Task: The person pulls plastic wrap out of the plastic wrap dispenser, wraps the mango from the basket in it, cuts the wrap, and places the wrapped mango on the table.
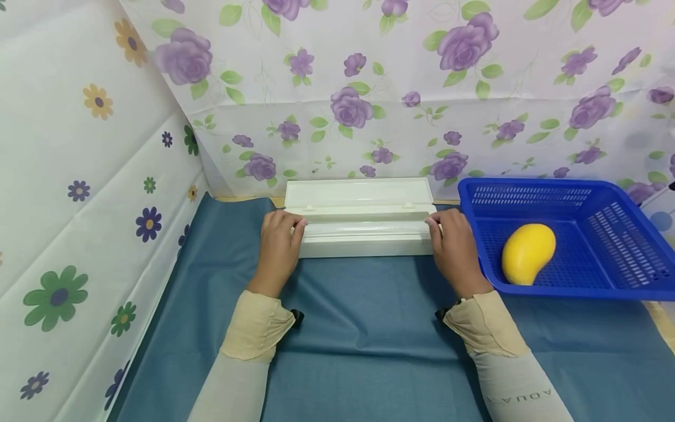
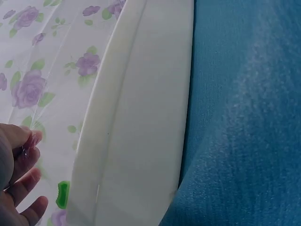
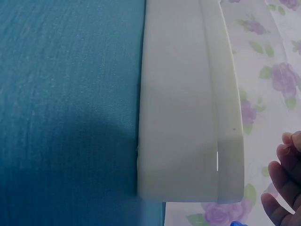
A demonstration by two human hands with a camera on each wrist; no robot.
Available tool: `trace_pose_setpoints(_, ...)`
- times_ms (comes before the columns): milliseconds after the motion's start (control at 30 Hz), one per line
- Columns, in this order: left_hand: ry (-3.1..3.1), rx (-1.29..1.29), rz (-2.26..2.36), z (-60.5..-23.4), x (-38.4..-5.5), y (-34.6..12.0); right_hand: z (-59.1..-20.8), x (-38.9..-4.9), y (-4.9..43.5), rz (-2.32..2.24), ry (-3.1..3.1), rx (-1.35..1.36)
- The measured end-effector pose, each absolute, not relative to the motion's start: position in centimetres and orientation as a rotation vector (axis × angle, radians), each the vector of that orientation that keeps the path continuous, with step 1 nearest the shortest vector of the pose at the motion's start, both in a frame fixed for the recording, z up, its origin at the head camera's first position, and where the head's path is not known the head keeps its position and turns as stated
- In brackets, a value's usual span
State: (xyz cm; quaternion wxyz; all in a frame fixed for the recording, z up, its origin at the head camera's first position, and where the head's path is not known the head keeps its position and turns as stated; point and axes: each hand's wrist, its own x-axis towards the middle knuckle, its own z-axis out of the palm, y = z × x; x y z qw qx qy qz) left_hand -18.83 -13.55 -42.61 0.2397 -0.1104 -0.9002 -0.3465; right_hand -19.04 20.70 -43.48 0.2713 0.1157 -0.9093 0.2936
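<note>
A long white cling film dispenser [image 1: 366, 248] lies on the blue cloth, its lid [image 1: 358, 192] tipped back at the far side. Clear cling film [image 1: 366, 228] stretches across its top between the two hands. At the left end, the left hand [image 1: 278, 252] pinches the film; the left wrist view shows the bunched clear film [image 2: 31, 141] between thumb and fingers. The right hand [image 1: 456, 252] pinches at the opposite end, thumb and index finger together. Only part of the right hand [image 3: 284, 181] shows in the right wrist view, and the film there is hidden.
A blue plastic basket [image 1: 590, 293] stands close to the right hand, with a yellow mango [image 1: 529, 254] inside. Flowered sheets hang behind [image 1: 316, 70] and at the left [image 1: 105, 234]. Blue cloth [image 1: 364, 351] covers the table. A small green piece [image 2: 62, 194] shows beside the dispenser's edge.
</note>
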Motion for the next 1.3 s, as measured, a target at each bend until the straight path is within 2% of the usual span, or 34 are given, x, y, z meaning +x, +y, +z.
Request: trace_pose_setpoints(1300, -2.477, -0.299, -1.029, -40.5, -17.8, -13.5, -41.8, -18.1, 20.8, 0.861, -2.368, 0.33)
